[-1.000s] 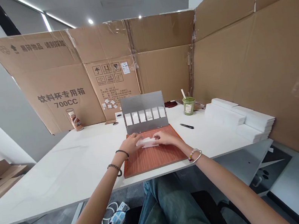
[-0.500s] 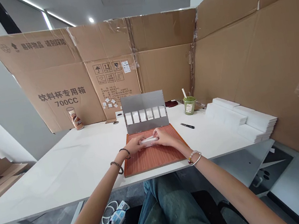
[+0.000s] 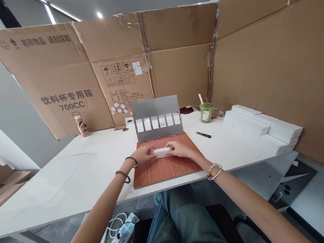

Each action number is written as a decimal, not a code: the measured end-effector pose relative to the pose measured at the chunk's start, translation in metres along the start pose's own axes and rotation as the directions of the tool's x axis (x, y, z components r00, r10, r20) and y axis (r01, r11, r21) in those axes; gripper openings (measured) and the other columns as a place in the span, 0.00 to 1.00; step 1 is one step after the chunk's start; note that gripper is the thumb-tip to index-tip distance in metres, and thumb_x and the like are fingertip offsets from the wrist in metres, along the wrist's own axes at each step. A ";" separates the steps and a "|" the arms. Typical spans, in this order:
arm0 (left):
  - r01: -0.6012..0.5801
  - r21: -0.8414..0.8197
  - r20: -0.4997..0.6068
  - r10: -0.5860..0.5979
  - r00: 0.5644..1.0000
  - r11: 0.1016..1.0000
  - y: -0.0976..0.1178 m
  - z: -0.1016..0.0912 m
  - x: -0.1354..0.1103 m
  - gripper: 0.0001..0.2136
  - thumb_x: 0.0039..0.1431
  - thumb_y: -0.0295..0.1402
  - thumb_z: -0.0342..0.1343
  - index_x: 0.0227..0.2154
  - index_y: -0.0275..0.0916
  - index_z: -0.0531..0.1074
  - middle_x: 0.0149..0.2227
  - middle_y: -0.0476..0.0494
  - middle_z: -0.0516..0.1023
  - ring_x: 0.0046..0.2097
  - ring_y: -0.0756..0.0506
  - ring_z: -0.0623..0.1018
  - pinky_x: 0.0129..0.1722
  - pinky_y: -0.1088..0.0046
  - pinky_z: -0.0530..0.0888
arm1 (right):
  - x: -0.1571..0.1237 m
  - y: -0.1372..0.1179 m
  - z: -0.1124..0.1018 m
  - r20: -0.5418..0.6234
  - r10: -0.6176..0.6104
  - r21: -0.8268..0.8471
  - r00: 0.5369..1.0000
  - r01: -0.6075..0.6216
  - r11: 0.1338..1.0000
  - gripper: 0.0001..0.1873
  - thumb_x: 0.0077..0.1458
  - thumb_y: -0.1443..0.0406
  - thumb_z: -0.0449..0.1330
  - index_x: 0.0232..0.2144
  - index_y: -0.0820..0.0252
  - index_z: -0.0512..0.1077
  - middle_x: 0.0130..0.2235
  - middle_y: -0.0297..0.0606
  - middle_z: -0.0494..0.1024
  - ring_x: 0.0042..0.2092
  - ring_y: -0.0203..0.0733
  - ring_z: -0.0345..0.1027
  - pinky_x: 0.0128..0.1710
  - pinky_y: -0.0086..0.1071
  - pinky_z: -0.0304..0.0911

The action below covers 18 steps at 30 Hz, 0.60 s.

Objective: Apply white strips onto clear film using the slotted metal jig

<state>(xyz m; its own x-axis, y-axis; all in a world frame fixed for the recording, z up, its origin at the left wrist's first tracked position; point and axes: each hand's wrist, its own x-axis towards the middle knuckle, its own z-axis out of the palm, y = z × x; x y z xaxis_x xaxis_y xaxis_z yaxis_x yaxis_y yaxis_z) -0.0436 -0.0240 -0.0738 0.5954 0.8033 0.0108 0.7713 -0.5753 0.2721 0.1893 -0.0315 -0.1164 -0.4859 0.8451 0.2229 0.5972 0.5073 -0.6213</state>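
Note:
A small white box [image 3: 162, 153], long and narrow, lies level between my two hands above the reddish-brown board [image 3: 155, 174]. My left hand [image 3: 144, 154] is closed on its left end, with thumb and fingers pinching it. At the opposite end, my right hand [image 3: 180, 149] grips the box the same way. Behind the hands, a grey metal panel [image 3: 154, 105] stands upright at the board's far edge, with a row of white pieces showing in its slots. Whether the box's ends are open or folded in is hidden by my fingers.
Flat white cardboard pieces [image 3: 247, 128] are stacked on the right of the white table [image 3: 74, 173]. A black-handled cutter [image 3: 203, 135] lies right of the panel, near a green cup [image 3: 206, 112]. A brown bottle [image 3: 82, 126] stands back left. Cardboard walls [image 3: 185, 72] enclose the back and right.
The white box has turned between my hands, so a broader white face now shows. Both hands still hold its ends. The view has shifted slightly.

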 end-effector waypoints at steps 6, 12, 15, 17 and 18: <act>0.021 -0.003 -0.001 -0.021 1.000 1.000 0.008 0.005 0.003 0.13 0.62 0.40 0.53 0.41 0.34 0.70 0.36 0.46 0.73 0.36 0.48 0.74 0.38 0.66 0.73 | 0.001 -0.007 0.002 0.016 -0.018 0.053 1.000 0.018 0.998 0.17 0.53 0.53 0.61 0.32 0.62 0.67 0.27 0.30 0.67 0.26 0.32 0.58 0.26 0.28 0.50; 0.054 -0.043 0.028 -0.053 0.998 0.998 0.010 -0.003 0.000 0.13 0.62 0.40 0.54 0.40 0.34 0.70 0.34 0.48 0.73 0.32 0.49 0.73 0.34 0.69 0.73 | 0.002 -0.009 0.000 0.006 -0.030 0.082 1.000 0.029 0.996 0.15 0.52 0.55 0.61 0.27 0.61 0.66 0.25 0.28 0.65 0.25 0.32 0.55 0.25 0.27 0.46; 0.053 -0.062 0.044 -0.050 0.998 0.997 0.011 -0.002 0.000 0.13 0.62 0.41 0.54 0.39 0.34 0.70 0.31 0.49 0.72 0.30 0.51 0.72 0.32 0.71 0.72 | 0.003 -0.010 0.000 -0.014 -0.024 0.096 1.000 0.025 0.995 0.16 0.51 0.54 0.61 0.26 0.61 0.65 0.25 0.28 0.64 0.26 0.32 0.55 0.25 0.28 0.46; 0.052 -0.068 0.035 -0.050 0.998 0.996 0.012 0.000 0.000 0.13 0.62 0.41 0.53 0.38 0.34 0.70 0.31 0.49 0.72 0.30 0.50 0.72 0.31 0.71 0.72 | 0.003 -0.011 0.000 -0.034 -0.015 0.107 0.999 0.018 0.994 0.16 0.52 0.54 0.60 0.26 0.60 0.65 0.25 0.29 0.65 0.26 0.33 0.55 0.26 0.28 0.46; 0.054 -0.068 0.027 -0.052 0.998 0.996 0.013 0.001 -0.001 0.14 0.62 0.42 0.53 0.38 0.34 0.70 0.31 0.49 0.72 0.30 0.50 0.72 0.32 0.71 0.72 | 0.003 -0.012 0.000 -0.040 -0.009 0.111 0.999 0.013 0.994 0.16 0.52 0.54 0.60 0.27 0.60 0.65 0.25 0.29 0.65 0.26 0.33 0.55 0.26 0.28 0.46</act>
<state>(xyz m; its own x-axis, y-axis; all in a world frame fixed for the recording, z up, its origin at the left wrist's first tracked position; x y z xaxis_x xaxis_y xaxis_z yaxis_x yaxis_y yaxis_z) -0.0341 -0.0319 -0.0714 0.5603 0.8278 -0.0296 0.7852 -0.5195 0.3370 0.1807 -0.0353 -0.1087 -0.4656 0.8466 0.2580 0.5164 0.4966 -0.6977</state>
